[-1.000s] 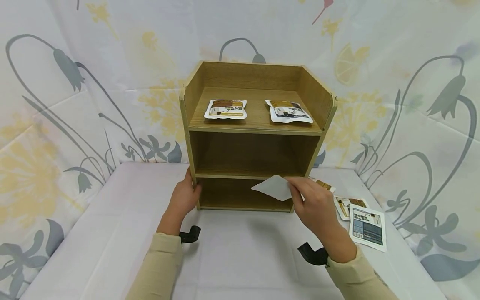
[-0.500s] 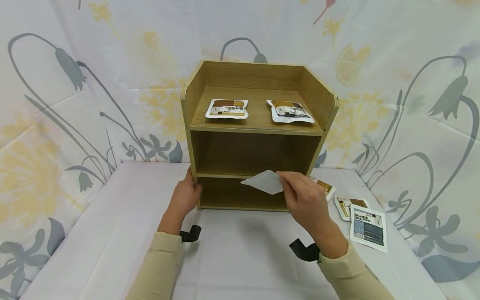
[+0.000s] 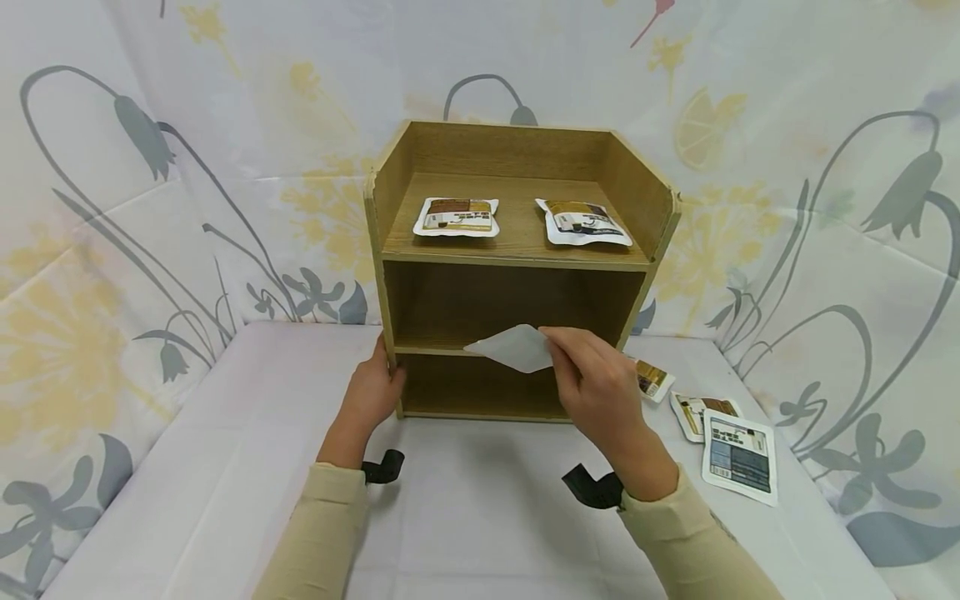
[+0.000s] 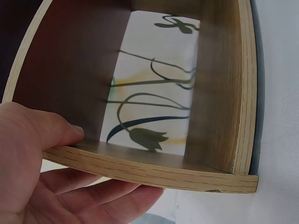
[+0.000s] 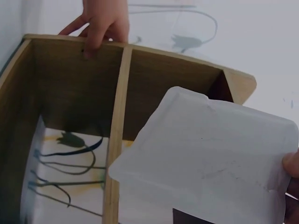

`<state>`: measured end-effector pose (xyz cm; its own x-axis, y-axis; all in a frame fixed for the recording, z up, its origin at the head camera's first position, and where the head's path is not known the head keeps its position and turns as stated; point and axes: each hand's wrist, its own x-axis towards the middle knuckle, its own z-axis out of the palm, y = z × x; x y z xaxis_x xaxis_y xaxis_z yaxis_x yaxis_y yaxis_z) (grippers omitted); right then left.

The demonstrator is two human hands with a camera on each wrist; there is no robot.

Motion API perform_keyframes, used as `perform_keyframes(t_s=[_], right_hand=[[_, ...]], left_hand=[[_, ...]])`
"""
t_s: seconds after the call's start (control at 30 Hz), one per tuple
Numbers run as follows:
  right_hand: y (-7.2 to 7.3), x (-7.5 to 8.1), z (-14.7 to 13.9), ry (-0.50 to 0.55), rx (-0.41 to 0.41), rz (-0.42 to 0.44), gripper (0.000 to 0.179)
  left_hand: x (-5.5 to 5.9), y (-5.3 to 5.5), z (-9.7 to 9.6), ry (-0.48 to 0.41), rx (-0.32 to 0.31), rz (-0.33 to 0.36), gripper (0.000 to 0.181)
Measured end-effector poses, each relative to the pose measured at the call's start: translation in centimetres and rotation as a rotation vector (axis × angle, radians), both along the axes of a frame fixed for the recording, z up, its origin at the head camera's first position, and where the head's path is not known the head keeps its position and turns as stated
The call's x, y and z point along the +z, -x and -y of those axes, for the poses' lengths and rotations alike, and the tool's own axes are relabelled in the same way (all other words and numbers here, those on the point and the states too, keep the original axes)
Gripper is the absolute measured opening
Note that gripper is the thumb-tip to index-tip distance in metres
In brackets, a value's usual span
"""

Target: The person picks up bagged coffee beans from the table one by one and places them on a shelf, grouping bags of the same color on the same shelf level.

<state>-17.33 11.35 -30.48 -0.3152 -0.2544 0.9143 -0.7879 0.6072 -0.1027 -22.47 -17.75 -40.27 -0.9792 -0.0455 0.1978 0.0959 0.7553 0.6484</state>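
A small wooden shelf unit [image 3: 513, 150] with three levels stands on the white-covered table. My left hand [image 3: 367, 390] grips its left side panel [image 4: 140, 169] low down, thumb on the inside and fingers along the outside. In front of the unit, my right hand [image 3: 600, 387] pinches a flat pouch [image 3: 513, 348] by one edge. Its plain white face shows large in the right wrist view, where the pouch [image 5: 210, 149] overlaps the middle shelf board [image 5: 120, 93]. The pouch's other face is hidden.
On the top level lie two white-edged printed pouches, one on the left [image 3: 456, 217] and one on the right [image 3: 585, 222]. To the right of the unit are a partly hidden pouch [image 3: 654, 381], a brown-labelled pouch [image 3: 697, 408] and a blue-labelled pouch [image 3: 741, 458] overlapping it.
My right hand has moved left and slightly up with the pouch, from the lowest compartment's opening to the height of the middle board. The left hand keeps its grip on the side panel.
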Motion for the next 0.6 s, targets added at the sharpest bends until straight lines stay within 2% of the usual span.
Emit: perform_keyframes(t_s=[0.27, 0.6], right_hand=[[0.7, 0.4, 0.9, -0.016, 0.008, -0.022, 0.016], [1.8, 0.5, 1.8, -0.008, -0.012, -0.021, 0.014]], left_hand=[[0.1, 0.2, 0.0, -0.008, -0.005, 0.028, 0.062], [0.0, 0.1, 0.0, -0.002, -0.003, 0.008, 0.062]])
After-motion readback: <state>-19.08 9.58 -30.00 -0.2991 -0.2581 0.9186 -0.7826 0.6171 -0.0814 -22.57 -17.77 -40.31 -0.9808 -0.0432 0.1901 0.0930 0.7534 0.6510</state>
